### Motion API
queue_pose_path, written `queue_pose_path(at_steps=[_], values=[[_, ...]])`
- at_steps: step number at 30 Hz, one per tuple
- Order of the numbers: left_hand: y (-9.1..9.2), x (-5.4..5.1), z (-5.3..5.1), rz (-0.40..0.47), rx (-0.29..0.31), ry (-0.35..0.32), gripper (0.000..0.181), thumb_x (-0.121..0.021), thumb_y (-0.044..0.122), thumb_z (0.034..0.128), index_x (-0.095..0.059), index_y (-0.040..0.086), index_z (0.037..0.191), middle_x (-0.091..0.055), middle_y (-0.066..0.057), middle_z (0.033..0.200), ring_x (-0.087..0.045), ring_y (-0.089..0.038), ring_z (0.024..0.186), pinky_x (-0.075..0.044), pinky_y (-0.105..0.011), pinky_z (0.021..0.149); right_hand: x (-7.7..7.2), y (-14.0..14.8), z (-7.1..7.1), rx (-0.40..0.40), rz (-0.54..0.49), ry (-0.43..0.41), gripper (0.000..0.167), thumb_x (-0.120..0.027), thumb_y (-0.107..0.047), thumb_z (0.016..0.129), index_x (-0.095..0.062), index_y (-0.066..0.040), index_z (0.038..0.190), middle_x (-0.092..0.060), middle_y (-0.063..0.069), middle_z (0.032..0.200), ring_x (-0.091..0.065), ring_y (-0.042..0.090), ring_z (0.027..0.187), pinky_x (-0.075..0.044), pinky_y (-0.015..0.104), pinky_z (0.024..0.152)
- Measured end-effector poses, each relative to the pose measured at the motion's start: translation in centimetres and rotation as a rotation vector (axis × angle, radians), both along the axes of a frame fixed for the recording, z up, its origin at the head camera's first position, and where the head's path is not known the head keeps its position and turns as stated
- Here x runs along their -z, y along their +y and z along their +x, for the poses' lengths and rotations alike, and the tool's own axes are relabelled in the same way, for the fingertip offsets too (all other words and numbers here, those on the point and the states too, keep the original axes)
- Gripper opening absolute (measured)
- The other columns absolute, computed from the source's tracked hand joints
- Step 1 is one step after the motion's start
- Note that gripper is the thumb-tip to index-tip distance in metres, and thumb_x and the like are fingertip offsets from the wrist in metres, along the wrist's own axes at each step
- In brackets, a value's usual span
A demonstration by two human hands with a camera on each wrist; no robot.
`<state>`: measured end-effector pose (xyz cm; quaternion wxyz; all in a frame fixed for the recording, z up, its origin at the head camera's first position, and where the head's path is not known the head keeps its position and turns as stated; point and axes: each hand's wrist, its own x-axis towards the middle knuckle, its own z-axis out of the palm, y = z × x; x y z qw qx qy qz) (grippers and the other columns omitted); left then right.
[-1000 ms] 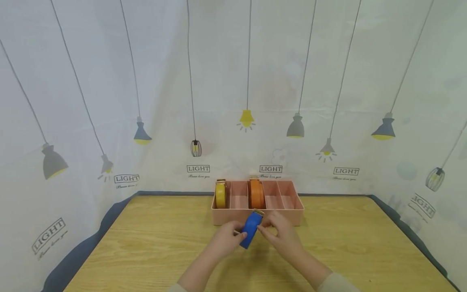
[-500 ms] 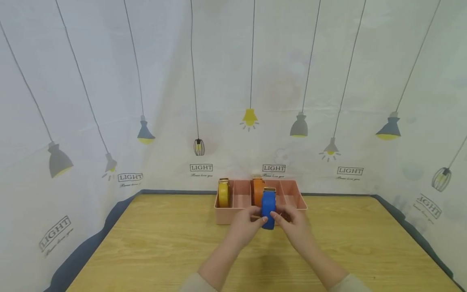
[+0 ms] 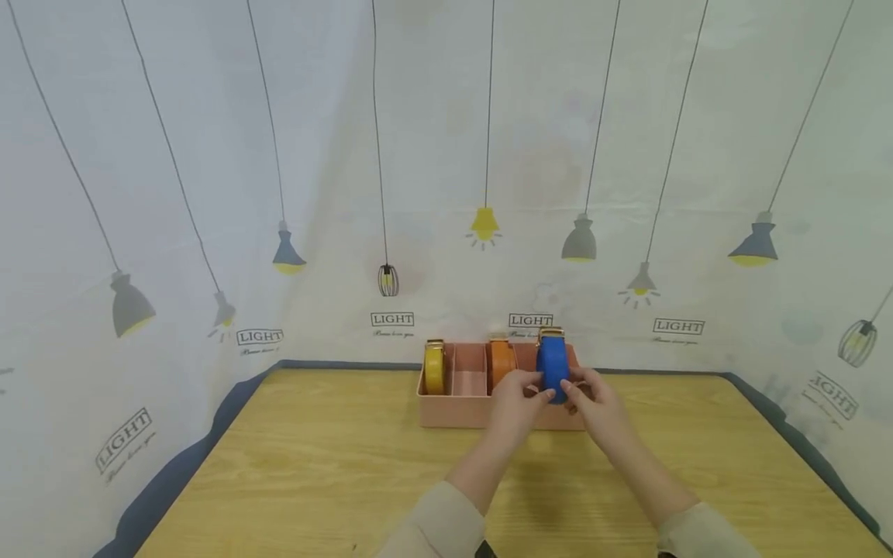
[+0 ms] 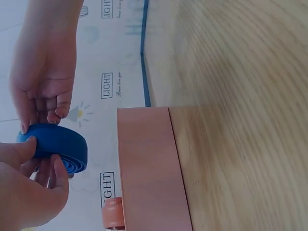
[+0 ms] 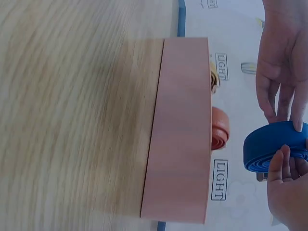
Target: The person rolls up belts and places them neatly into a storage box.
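Observation:
A coiled blue belt (image 3: 553, 363) with a gold-coloured buckle (image 3: 551, 332) is held upright above the right part of the pink divided box (image 3: 453, 411). My left hand (image 3: 515, 404) pinches the coil from its left side, thumb at the front. From the other side, my right hand (image 3: 598, 405) grips it, also with the thumb in front. The left wrist view shows the spiral edge of the blue coil (image 4: 60, 144) and a gap between it and the box. Both right-hand compartments are partly hidden behind the hands and belt.
A coiled yellow belt (image 3: 434, 369) stands in the box's leftmost compartment. An orange coiled belt (image 3: 501, 363) sits in a middle one. The box rests on a wooden table (image 3: 335, 457) near the back edge, before a lamp-patterned curtain (image 3: 432, 155).
Both hands have carried the blue belt up, away and to the right, from in front of the box to above its right part. The belt has turned from tilted to upright.

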<state>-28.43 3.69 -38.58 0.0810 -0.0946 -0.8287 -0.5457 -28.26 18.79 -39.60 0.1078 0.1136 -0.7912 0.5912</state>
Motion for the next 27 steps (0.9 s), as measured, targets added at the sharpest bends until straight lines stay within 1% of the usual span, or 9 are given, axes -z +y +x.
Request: queue_pose_path(at_steps=[3, 6, 9, 11, 14, 16, 18, 23, 27], values=[[1.3, 0.1, -1.1, 0.04, -0.024, -0.012, 0.027, -0.074, 0.017, 0.0874, -0.073, 0.005, 0.112, -0.063, 0.003, 0.097, -0.061, -0.012, 0.085, -0.054, -0.029, 0.071, -0.1, 1.0, -0.8, 0.017, 0.043, 0.018, 0.035, -0.052, -0.014, 0.102, -0.051, 0.009, 0.128, -0.058, 0.022, 0.11, -0.059, 0.022, 0.08, -0.053, 0.031, 0.071], [2.5, 0.3, -2.1, 0.076, -0.044, -0.044, 0.027, -0.075, 0.016, 0.0863, -0.073, 0.006, 0.112, -0.067, 0.003, 0.094, -0.063, -0.012, 0.083, -0.054, -0.029, 0.071, -0.3, 1.7, -1.6, 0.039, 0.071, 0.014, 0.037, -0.051, -0.015, 0.102, -0.051, 0.011, 0.128, -0.06, 0.021, 0.105, -0.058, 0.02, 0.078, -0.052, 0.03, 0.07], [3.2, 0.6, -2.9, 0.092, -0.061, -0.055, 0.026, -0.075, 0.015, 0.0856, -0.074, 0.007, 0.11, -0.069, 0.002, 0.089, -0.064, -0.011, 0.08, -0.055, -0.028, 0.07, -0.1, 2.1, -2.2, 0.055, 0.075, 0.002, 0.038, -0.051, -0.016, 0.102, -0.051, 0.012, 0.128, -0.061, 0.02, 0.099, -0.057, 0.021, 0.078, -0.051, 0.028, 0.069], [3.5, 0.9, -3.3, 0.093, -0.063, -0.056, 0.023, -0.075, 0.013, 0.0859, -0.075, 0.006, 0.108, -0.069, 0.002, 0.086, -0.063, -0.01, 0.078, -0.054, -0.027, 0.069, 0.1, 2.3, -2.7, 0.054, 0.068, -0.008, 0.039, -0.051, -0.016, 0.102, -0.05, 0.013, 0.128, -0.061, 0.023, 0.103, -0.059, 0.022, 0.083, -0.052, 0.028, 0.071], [4.0, 1.5, -3.9, 0.11, -0.055, -0.07, 0.022, -0.074, 0.012, 0.0866, -0.075, 0.006, 0.108, -0.069, 0.002, 0.086, -0.062, -0.008, 0.077, -0.053, -0.026, 0.068, 0.5, 2.5, -3.3, 0.046, 0.073, -0.039, 0.042, -0.049, -0.017, 0.103, -0.048, 0.014, 0.13, -0.058, 0.03, 0.116, -0.06, 0.03, 0.097, -0.053, 0.036, 0.081], [4.3, 1.9, -4.2, 0.114, -0.048, -0.076, 0.021, -0.073, 0.011, 0.087, -0.075, 0.006, 0.108, -0.07, 0.002, 0.087, -0.062, -0.008, 0.077, -0.053, -0.025, 0.067, 0.8, 2.7, -3.7, 0.045, 0.08, -0.061, 0.043, -0.047, -0.019, 0.103, -0.046, 0.015, 0.131, -0.054, 0.032, 0.123, -0.058, 0.036, 0.107, -0.051, 0.042, 0.088], [4.4, 2.2, -4.5, 0.109, -0.053, -0.073, 0.021, -0.073, 0.01, 0.0868, -0.074, 0.005, 0.108, -0.07, 0.001, 0.088, -0.062, -0.009, 0.077, -0.053, -0.026, 0.068, 1.1, 2.9, -4.2, 0.049, 0.088, -0.089, 0.046, -0.047, -0.022, 0.104, -0.045, 0.014, 0.132, -0.052, 0.033, 0.127, -0.055, 0.04, 0.113, -0.048, 0.047, 0.092], [4.4, 2.7, -5.0, 0.053, -0.095, -0.065, 0.022, -0.074, 0.007, 0.0853, -0.074, 0.005, 0.108, -0.071, -0.001, 0.091, -0.064, -0.011, 0.079, -0.054, -0.027, 0.069, 1.5, 2.8, -5.2, 0.036, 0.071, -0.168, 0.051, -0.046, -0.026, 0.104, -0.042, 0.013, 0.136, -0.048, 0.033, 0.134, -0.051, 0.042, 0.12, -0.046, 0.048, 0.096], [4.1, 2.8, -5.5, 0.043, -0.088, -0.047, 0.025, -0.074, 0.002, 0.0839, -0.074, 0.003, 0.109, -0.072, -0.004, 0.093, -0.066, -0.012, 0.08, -0.054, -0.025, 0.068, 1.6, 2.4, -6.1, 0.062, 0.089, -0.176, 0.051, -0.046, -0.027, 0.104, -0.044, 0.013, 0.136, -0.049, 0.033, 0.133, -0.053, 0.042, 0.117, -0.049, 0.046, 0.092]])
